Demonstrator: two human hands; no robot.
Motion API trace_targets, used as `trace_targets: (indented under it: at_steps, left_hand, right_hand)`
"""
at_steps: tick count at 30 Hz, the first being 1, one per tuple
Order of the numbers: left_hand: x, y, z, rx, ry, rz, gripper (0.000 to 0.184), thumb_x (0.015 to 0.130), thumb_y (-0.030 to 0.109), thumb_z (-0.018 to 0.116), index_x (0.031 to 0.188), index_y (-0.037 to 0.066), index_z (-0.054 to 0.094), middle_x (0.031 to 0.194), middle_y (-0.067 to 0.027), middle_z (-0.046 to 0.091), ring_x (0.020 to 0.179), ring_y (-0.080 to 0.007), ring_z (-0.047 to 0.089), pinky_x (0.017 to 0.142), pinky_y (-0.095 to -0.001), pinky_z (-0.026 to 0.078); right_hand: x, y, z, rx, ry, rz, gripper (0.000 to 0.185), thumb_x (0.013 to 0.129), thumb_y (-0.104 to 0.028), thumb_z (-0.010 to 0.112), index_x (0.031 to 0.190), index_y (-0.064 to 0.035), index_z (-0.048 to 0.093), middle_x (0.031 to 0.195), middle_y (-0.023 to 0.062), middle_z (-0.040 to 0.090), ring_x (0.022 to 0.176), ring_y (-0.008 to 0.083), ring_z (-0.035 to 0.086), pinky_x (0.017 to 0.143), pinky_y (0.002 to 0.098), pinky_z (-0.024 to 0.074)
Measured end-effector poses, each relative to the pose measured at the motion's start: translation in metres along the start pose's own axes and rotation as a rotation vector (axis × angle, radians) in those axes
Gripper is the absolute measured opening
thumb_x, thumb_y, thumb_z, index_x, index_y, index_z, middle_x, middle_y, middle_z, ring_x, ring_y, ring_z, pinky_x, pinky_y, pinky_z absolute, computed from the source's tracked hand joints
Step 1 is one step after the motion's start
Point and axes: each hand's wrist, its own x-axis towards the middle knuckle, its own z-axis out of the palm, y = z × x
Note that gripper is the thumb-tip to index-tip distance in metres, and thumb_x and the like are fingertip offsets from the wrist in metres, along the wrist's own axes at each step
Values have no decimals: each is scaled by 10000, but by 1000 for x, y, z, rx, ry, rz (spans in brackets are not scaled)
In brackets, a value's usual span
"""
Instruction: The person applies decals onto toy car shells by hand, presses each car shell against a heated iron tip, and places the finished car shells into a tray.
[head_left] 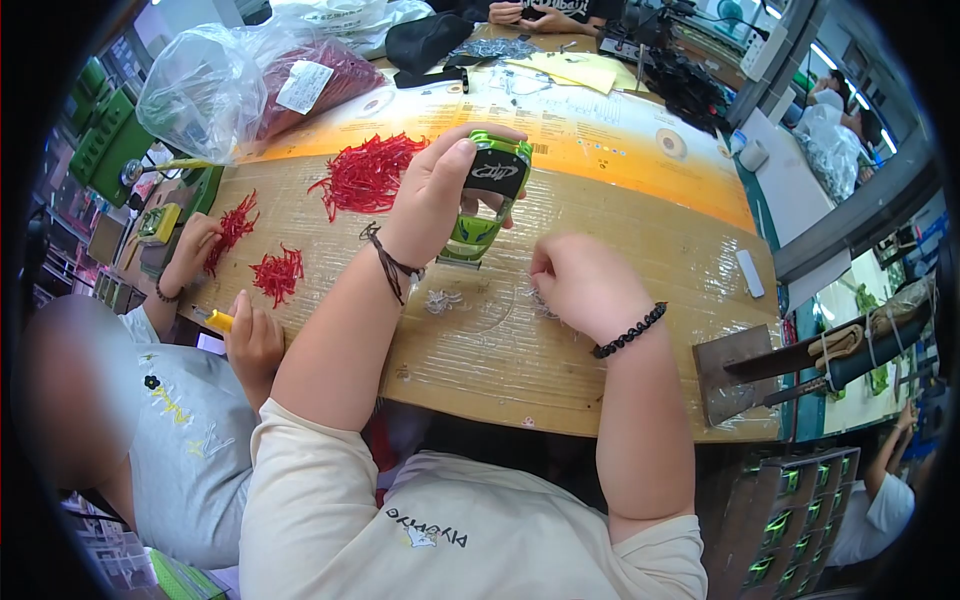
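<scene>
My left hand (437, 190) is raised over the cardboard-covered table, its fingers wrapped round a green and black device (497, 172) that has an open gap in its middle. Lower and to the right, my right hand (580, 280) rests at the tabletop with its fingers curled and pressed together over a small pile of clear pieces (541, 300); what they pinch is hidden. Another small pile of clear pieces (443, 300) lies between my two forearms, below the device.
Red strips (370, 175) lie heaped beyond my left forearm, with smaller heaps (277, 276) further left. A co-worker (190, 430) sits at the left, holding a yellow-handled tool (218, 320). A metal plate with a dark lever (735, 375) stands at the right edge.
</scene>
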Motion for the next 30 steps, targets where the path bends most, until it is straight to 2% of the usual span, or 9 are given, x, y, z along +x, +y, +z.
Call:
trace_targets:
  at_steps: [3, 5, 6, 8, 12, 15, 18, 24, 30]
  left_hand:
    - [1, -1, -2, 24, -2, -10, 403, 978, 313, 337, 1210, 87, 577, 856, -81, 673, 669, -119, 649, 580, -196, 469]
    - [1, -3, -4, 36, -4, -21, 401, 979, 316, 340, 1209, 90, 579, 858, -73, 674, 672, -111, 646, 583, -193, 465]
    - [2, -5, -3, 51, 11, -19, 435, 964, 353, 347, 1211, 71, 567, 855, -95, 671, 659, -141, 652, 566, -203, 459]
    - [3, -6, -1, 84, 39, -16, 517, 933, 427, 362, 1216, 34, 543, 849, -141, 665, 635, -199, 665, 532, -224, 446]
    - [3, -8, 0, 61, 47, -22, 514, 933, 427, 370, 1213, 32, 543, 851, -144, 666, 638, -207, 668, 527, -226, 452]
    - [1, -3, 3, 52, 37, -38, 508, 935, 422, 370, 1209, 31, 543, 852, -146, 666, 638, -211, 669, 522, -224, 452]
    - [1, -2, 5, 41, 20, -46, 502, 938, 417, 368, 1202, 28, 545, 849, -148, 666, 636, -212, 668, 519, -223, 451]
    - [2, -5, 5, 18, -31, -49, 485, 943, 396, 364, 1190, 21, 546, 843, -151, 669, 638, -215, 670, 510, -222, 448]
    - [0, -4, 8, 16, -25, -64, 449, 947, 354, 363, 1180, 17, 546, 842, -153, 672, 646, -220, 674, 512, -233, 468]
  right_hand:
    - [2, 1, -1, 72, 66, -37, 116, 832, -105, 577, 864, -31, 661, 903, 180, 663, 879, 340, 646, 783, 419, 516]
    - [4, 2, -3, 183, 96, -51, 123, 831, -116, 582, 875, -25, 653, 889, 180, 663, 849, 334, 648, 765, 405, 516]
    - [5, 2, -4, 240, 111, -58, 128, 830, -121, 584, 880, -23, 649, 882, 181, 663, 835, 330, 650, 756, 399, 516]
    - [8, 3, -5, 356, 153, -52, 139, 822, -129, 603, 899, -19, 642, 858, 169, 664, 789, 299, 651, 738, 372, 516]
    - [13, 2, -3, 594, 379, -61, 125, 839, -107, 638, 908, -4, 637, 820, 107, 675, 726, 188, 645, 696, 300, 511]
    - [16, 1, -5, 990, 490, -139, 95, 882, -77, 637, 926, 7, 641, 834, 50, 671, 735, 107, 620, 681, 246, 507]
    - [14, -8, -11, 1248, 582, -199, 93, 916, -70, 616, 953, 10, 645, 850, 31, 660, 746, 77, 605, 678, 212, 506]
    - [11, -5, -13, 1390, 551, -231, 119, 887, -79, 662, 971, 4, 649, 854, 38, 659, 745, 81, 604, 683, 206, 506]
    - [14, -4, -8, 1335, 537, -260, 103, 875, -47, 663, 959, 12, 651, 848, 40, 669, 748, 77, 609, 673, 206, 499]
